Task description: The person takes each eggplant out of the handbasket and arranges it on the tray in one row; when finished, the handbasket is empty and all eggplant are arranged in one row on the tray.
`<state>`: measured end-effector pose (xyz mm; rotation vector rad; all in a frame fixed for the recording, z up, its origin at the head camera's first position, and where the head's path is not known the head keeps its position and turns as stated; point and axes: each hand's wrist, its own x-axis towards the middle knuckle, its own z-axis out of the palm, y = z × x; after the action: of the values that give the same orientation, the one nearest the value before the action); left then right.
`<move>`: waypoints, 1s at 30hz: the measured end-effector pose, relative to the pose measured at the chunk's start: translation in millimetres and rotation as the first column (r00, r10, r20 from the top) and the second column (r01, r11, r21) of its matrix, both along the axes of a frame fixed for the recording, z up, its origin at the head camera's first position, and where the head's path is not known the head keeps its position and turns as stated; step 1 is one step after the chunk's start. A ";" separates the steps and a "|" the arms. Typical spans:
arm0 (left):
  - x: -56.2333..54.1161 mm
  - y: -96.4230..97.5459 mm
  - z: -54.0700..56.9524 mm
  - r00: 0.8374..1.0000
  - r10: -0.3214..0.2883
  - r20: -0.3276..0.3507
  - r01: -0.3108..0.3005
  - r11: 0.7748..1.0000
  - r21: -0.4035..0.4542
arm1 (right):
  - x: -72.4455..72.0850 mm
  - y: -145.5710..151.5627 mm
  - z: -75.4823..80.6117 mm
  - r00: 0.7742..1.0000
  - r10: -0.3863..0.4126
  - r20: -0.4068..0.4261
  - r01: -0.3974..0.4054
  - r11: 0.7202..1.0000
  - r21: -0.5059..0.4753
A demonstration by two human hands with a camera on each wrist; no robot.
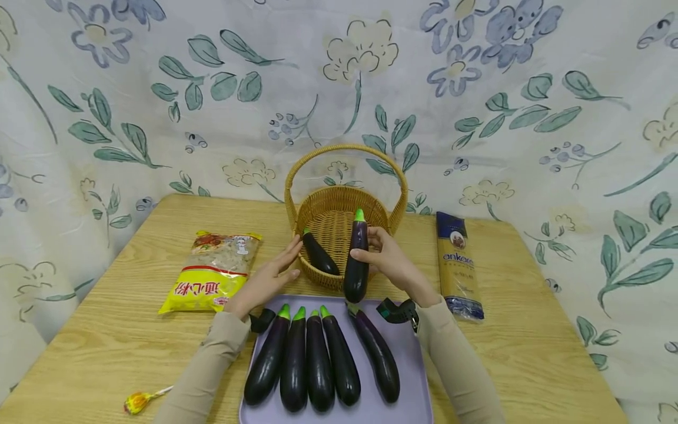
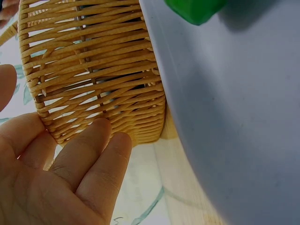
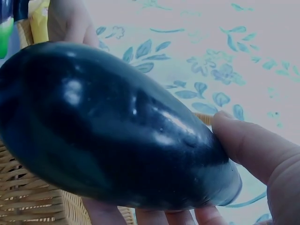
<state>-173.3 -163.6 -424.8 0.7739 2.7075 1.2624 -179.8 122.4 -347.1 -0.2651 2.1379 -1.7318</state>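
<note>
My right hand (image 1: 389, 256) grips a dark purple eggplant (image 1: 357, 259) with a green stem end, held upright over the front right rim of a wicker basket (image 1: 346, 203). In the right wrist view the thumb lies on one side of that eggplant (image 3: 112, 126) and the fingers on the other. My left hand (image 1: 270, 277) touches the basket's left side with fingers extended; the left wrist view shows the fingertips against the woven wall (image 2: 98, 75). Another eggplant (image 1: 320, 253) lies inside the basket. Several eggplants (image 1: 320, 365) lie on a lilac tray (image 1: 410, 377) in front.
Left of the basket lies a yellow-and-clear bag of pasta (image 1: 212, 274). A long pack of spaghetti (image 1: 458, 268) lies to the right. Near the front left is a wrapped lollipop (image 1: 139, 402). A floral cloth (image 1: 296, 76) hangs behind the wooden table (image 1: 529, 353).
</note>
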 end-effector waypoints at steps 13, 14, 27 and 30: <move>0.0 -1.1 -1.6 1.000 0.003 0.008 -0.003 1.000 0.002 | 33.0 14.8 -20.7 0.997 0.069 0.043 -0.069 0.998 0.005; -0.2 -0.8 -1.6 1.000 0.004 0.006 -0.004 1.000 0.002 | 35.3 16.2 -22.2 0.996 0.072 0.044 -0.072 0.997 0.004; -0.8 0.0 -0.5 1.000 0.008 -0.005 -0.008 1.000 -0.008 | 51.0 38.9 -34.6 0.997 0.071 0.042 -0.073 0.995 0.063; -0.7 0.0 -0.8 1.000 0.006 -0.005 -0.006 1.000 -0.011 | 53.6 44.9 -36.0 0.995 0.081 0.063 -0.084 0.995 0.047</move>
<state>-174.1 -163.6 -425.6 0.7694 2.7207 1.2473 -126.2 167.3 -383.1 -0.2798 2.0925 -1.6183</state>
